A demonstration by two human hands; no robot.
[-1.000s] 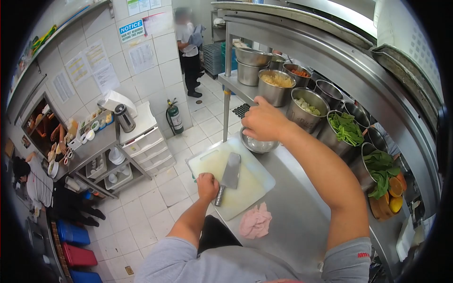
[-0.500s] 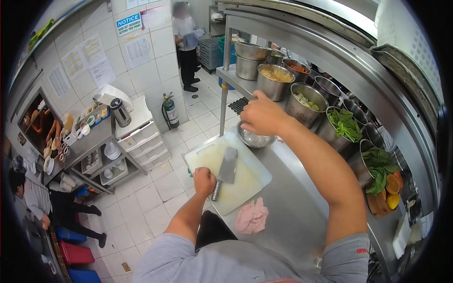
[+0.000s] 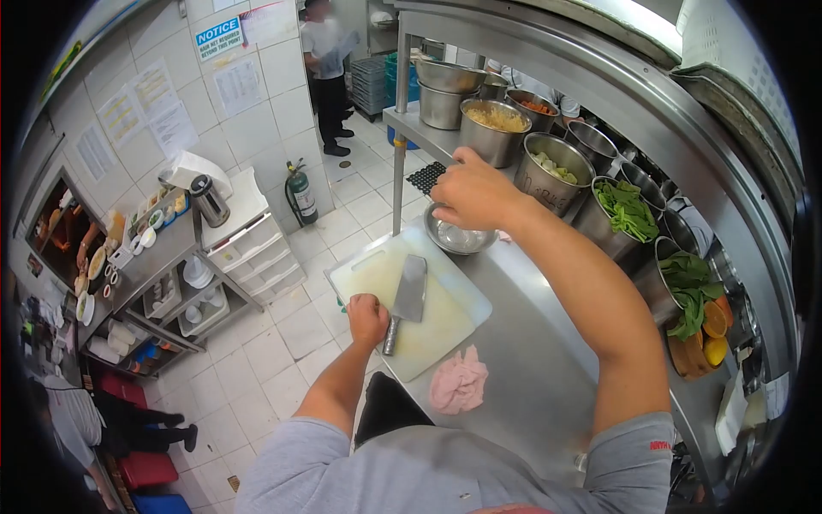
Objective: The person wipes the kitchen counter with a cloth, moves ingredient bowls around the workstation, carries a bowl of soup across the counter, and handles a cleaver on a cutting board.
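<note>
My left hand (image 3: 368, 320) is closed and rests on the left edge of a white cutting board (image 3: 360, 276), beside the handle of a cleaver (image 3: 411, 289). The cleaver lies flat on the board, its blade pointing away from me. Over a metal bowl (image 3: 459, 242) just beyond the board, my right hand (image 3: 469, 190) hovers with its fingers drawn together and pointing down. Whatever either hand may hold is hidden. The bowl appears to contain something clear or shiny. A crumpled pink cloth (image 3: 459, 380) lies on the steel table (image 3: 522, 360) near my body.
A steel shelf on the right carries pots of shredded yellowish food (image 3: 497, 118), cut pale green pieces (image 3: 555, 168) and leafy greens (image 3: 627, 211). Orange halves (image 3: 714, 319) sit nearby. A fire extinguisher (image 3: 300, 195) stands by the wall. Other people stand at far left and back.
My view has shifted slightly, so most things appear a little higher. Both hands keep nearly the same places. The person at the lower left has changed posture.
</note>
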